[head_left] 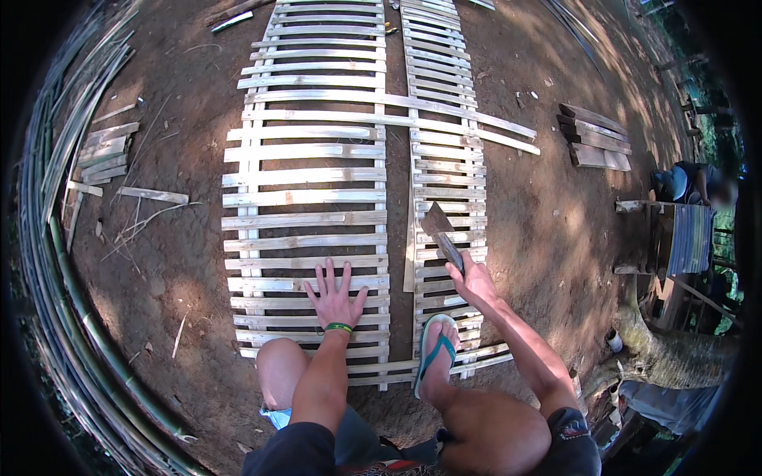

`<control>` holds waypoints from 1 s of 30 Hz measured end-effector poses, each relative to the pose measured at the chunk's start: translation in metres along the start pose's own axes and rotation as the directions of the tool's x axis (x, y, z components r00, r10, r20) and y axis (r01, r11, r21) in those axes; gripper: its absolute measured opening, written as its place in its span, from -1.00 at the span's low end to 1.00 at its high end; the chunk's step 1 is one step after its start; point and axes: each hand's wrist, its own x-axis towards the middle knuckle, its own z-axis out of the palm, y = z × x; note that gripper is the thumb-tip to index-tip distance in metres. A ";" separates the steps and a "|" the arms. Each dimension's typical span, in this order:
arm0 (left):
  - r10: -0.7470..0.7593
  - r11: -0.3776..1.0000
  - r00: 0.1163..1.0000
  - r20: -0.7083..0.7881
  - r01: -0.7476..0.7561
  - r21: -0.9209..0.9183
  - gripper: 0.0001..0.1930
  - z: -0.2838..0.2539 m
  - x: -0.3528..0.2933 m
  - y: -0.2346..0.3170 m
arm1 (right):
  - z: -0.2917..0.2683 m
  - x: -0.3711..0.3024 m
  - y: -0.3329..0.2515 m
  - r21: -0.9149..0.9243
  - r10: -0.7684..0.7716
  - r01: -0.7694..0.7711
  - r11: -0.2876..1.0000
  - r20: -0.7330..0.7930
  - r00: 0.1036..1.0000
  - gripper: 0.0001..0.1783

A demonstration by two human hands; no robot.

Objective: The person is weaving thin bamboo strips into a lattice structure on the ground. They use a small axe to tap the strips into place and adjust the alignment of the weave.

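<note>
Two long slatted panels of split bamboo lie side by side on the ground, a wider one (305, 174) on the left and a narrower one (450, 169) on the right. My left hand (336, 301) rests flat on the near slats of the wider panel, fingers spread, with a green and yellow band at the wrist. Over the narrower panel, my right hand (474, 282) grips the dark handle of a cleaver-like knife (438, 223). Its broad blade points forward and left. My foot in a teal-strapped sandal (436, 353) stands on the narrower panel's near end.
Two long strips (444, 103) lie across both panels. Bamboo poles (87, 317) curve along the left rim, near short split pieces (105, 155). Short boards (595, 139) are piled at right. Beyond them, another person (690, 184) is beside a stack of bluish slats (689, 239), near a tree trunk (667, 353).
</note>
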 end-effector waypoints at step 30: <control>-0.014 1.000 1.000 -0.012 0.014 -0.009 -0.22 0.005 -0.004 -0.005 | -0.046 0.026 -0.049 0.012 -0.014 0.015 1.000 -0.030 0.999 -0.52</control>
